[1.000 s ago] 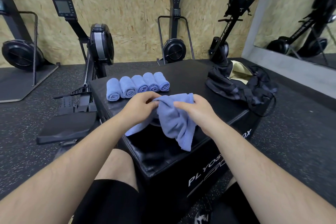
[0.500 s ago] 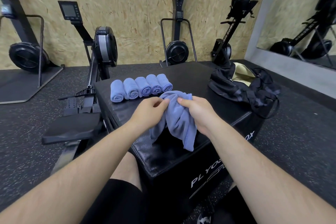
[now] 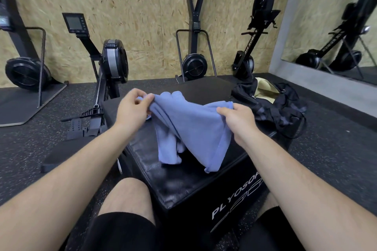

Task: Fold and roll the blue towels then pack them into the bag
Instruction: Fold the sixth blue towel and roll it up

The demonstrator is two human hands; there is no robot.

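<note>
Fingers (image 3: 138, 93) of the left hand (image 3: 131, 111) pinch one upper corner of the blue towel (image 3: 191, 126). The right hand (image 3: 238, 120) pinches the opposite corner, thumb on top. The cloth hangs raised between them, its lower part bunched and touching the black box (image 3: 183, 185) below the fingers. Risk noted: the bunched lower half is likely to give a crooked fold unless it is shaken flat first. Both grips take only a small edge of cloth, so a sharp tug could pull a corner free. Just beyond the fingers, rounded blue shapes, apparently rolled towels (image 3: 173, 94), are mostly hidden by the cloth, and a swing forward could knock them loose. The bag (image 3: 273, 106) lies open to the right of the right fingers, apart from the towel, with no hazard apparent.
</note>
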